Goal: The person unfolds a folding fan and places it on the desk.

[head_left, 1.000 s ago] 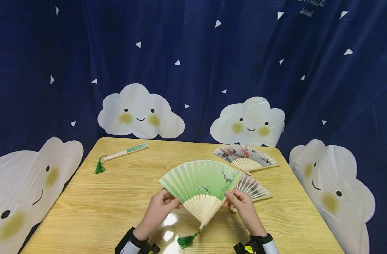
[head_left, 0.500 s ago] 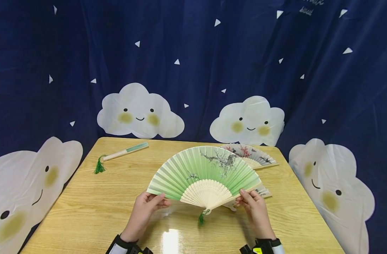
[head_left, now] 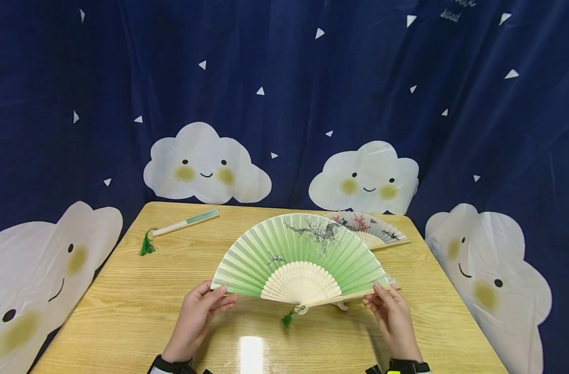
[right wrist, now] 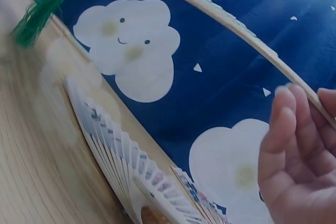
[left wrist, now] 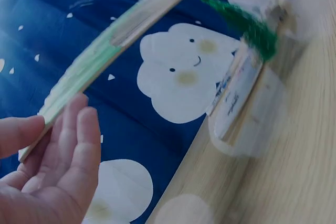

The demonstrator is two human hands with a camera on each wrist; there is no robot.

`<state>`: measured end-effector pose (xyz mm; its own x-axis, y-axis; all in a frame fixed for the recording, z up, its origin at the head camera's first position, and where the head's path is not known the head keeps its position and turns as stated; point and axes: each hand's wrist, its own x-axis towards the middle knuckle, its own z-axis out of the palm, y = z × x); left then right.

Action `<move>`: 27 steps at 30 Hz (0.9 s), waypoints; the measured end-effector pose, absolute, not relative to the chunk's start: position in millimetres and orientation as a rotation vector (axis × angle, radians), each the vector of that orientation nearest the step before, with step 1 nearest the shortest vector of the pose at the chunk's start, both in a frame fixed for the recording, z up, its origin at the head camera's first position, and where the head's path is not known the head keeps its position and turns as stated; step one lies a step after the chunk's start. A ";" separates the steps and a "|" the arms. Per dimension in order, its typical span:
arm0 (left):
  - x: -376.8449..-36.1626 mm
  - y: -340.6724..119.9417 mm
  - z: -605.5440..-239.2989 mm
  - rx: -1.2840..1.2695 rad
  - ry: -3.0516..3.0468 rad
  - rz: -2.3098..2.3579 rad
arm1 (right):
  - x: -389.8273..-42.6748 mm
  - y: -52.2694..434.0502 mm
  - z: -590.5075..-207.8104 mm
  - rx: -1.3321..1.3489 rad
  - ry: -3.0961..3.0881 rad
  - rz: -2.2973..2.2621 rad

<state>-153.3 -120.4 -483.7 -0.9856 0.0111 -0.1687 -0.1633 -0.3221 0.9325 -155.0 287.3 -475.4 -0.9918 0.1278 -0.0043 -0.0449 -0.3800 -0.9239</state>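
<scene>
A green folding fan (head_left: 303,249) with pale ribs and a dark branch print is spread wide in front of me, held above the table. My left hand (head_left: 195,317) pinches its left end between thumb and fingers. At the other end, my right hand (head_left: 391,317) pinches the outer rib. A green tassel (head_left: 287,318) hangs from the fan's pivot. In the left wrist view the fan (left wrist: 94,61) is seen nearly edge-on, with the left hand (left wrist: 58,166) at its tip. The right wrist view shows the right hand (right wrist: 302,166) on the rib's end.
On the wooden table (head_left: 139,296), a closed folding fan (head_left: 186,223) with a green tassel lies at the back left. An open floral fan (head_left: 378,231) lies at the back right. Another open fan (right wrist: 121,156) is mostly hidden behind the green one in the head view.
The green fan has opened from a partial spread to a broad half-circle. My hands have moved apart, left hand leftward and right hand rightward, and the pivot has risen off the front area.
</scene>
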 end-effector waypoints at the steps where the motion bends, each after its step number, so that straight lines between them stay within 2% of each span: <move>1: -152.5 -120.6 -484.0 -0.215 1.727 2.475 | -153.9 289.8 -476.4 -0.092 -1.698 2.530; 7: -146.6 -119.6 -484.7 -0.287 1.582 2.577 | -147.4 302.9 -478.8 0.079 -1.777 2.617; 14: -137.4 -134.5 -488.7 -0.309 1.389 2.510 | -138.2 316.1 -481.8 0.149 -1.947 2.697; 22: -124.7 -168.4 -504.9 -0.061 1.111 2.277 | -124.2 339.6 -495.3 0.210 -2.154 3.064; 27: -124.4 -185.8 -514.8 0.014 1.102 2.125 | -123.1 347.1 -500.4 0.231 -2.377 3.092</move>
